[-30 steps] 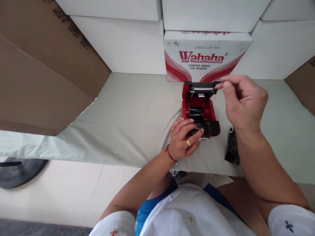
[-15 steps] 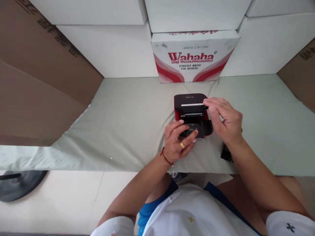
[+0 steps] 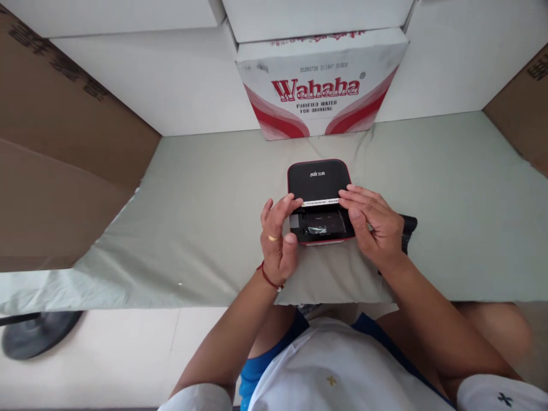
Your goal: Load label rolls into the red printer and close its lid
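A small black and red printer, apparently for receipts, sits on the cloth in front of me. Its lid is partly lowered, with a white label strip along the front edge. Below that edge the dark compartment still shows. My left hand has its fingertips at the lid's left front corner, thumb held apart. At the opposite corner, my right hand lays stretched fingers on the lid, its thumb by the printer's right side. Partly hidden behind my right hand lies a black object.
Behind the printer stands a Wahaha water carton, backed by stacked white boxes. Brown cartons flank the table, a large one at the left. Pale green cloth covers the tabletop. A round black base stands on the floor.
The lid has come down from a more raised position. My left hand has left the front compartment for the lid's left corner. My right hand stays at the lid's right edge.
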A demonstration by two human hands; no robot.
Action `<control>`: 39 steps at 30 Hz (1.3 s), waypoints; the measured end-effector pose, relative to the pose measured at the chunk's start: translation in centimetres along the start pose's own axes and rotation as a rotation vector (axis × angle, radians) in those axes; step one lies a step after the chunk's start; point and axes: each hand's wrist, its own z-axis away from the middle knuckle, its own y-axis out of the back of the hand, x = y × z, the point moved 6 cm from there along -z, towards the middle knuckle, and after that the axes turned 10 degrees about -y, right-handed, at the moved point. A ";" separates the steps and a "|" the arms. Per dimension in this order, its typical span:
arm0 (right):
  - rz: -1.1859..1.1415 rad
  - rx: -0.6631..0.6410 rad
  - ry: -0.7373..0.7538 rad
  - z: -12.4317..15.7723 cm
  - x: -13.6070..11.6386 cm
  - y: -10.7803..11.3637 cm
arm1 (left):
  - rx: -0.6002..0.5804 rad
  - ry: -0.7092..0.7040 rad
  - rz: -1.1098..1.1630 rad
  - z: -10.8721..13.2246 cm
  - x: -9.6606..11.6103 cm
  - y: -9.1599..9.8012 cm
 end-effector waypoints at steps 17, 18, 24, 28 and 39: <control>-0.027 -0.096 0.052 0.7 -1.6 0.2 | 0.016 0.387 0.356 -1.1 -3.4 0.9; -0.025 -0.124 0.089 1.0 -2.0 0.1 | 0.004 0.403 0.417 -1.4 -4.1 1.1; -0.026 -0.086 0.165 2.7 -2.4 0.8 | -0.173 0.577 0.602 -2.7 -8.1 0.1; -0.019 -0.077 0.172 3.5 -2.0 0.8 | -0.167 0.618 0.801 -2.9 -7.8 -2.0; -0.030 -0.088 0.168 3.7 -1.6 0.7 | -0.217 0.558 0.907 -1.4 -7.4 -2.9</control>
